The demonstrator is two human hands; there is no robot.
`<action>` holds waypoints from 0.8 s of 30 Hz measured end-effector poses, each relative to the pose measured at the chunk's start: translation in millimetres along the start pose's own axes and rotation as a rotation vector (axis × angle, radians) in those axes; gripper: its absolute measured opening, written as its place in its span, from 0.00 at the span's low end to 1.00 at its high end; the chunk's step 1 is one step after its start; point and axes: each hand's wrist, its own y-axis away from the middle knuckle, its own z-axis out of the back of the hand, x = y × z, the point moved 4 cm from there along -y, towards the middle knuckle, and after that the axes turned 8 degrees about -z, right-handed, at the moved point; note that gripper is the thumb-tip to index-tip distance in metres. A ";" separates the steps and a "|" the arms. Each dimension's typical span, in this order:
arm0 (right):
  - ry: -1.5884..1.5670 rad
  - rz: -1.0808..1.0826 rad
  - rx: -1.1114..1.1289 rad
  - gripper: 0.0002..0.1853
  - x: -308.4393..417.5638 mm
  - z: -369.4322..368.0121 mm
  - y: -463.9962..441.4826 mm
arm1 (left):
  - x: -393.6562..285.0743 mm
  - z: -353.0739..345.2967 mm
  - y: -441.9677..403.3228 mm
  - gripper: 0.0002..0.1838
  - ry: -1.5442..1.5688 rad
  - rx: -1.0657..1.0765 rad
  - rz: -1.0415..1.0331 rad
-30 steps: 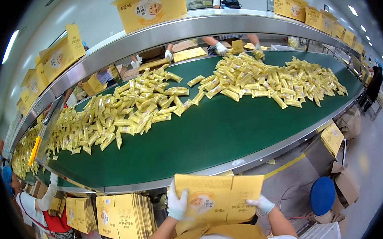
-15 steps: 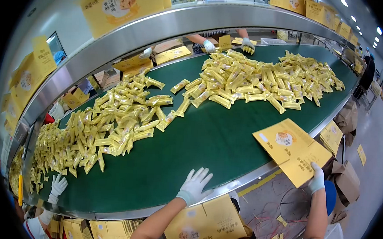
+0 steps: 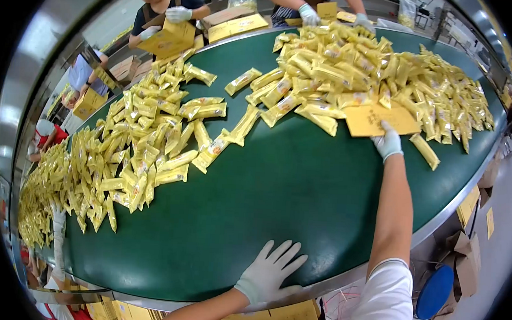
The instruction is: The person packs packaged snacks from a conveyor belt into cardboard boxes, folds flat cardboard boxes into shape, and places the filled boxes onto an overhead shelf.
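The yellow carton [image 3: 381, 121] lies flattened at the near side of the larger heap of wrapped packets [image 3: 342, 66], on the right part of the green belt [image 3: 253, 206]. Its far edge meets the heap, and one loose packet [image 3: 425, 151] sits just beside it on the right.

The right grip [image 3: 388, 142], in a white glove, is closed on the carton's near edge, fingers over the upper face; how the thumb sits cannot be made out. The left grip [image 3: 268, 273], also gloved, is wide open and holds nothing, its palm down and fingers spread on the belt near the metal rim [image 3: 342, 282].

A second heap [image 3: 147, 137] spreads over the left part of the belt, with a few packets strung between the two heaps. Across the belt, a co-worker [image 3: 165, 10] holds an opened box [image 3: 171, 38], and another co-worker's gloved hands [image 3: 309, 15] are at the far side of the larger heap. A blue stool [image 3: 434, 292] stands on the floor at the lower right, with brown cardboard [image 3: 466, 264] near it.
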 end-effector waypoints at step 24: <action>1.182 0.145 0.560 0.23 -67.5 -151.2 173.8 | 4.0 -9.6 21.6 0.45 -0.067 -0.332 0.074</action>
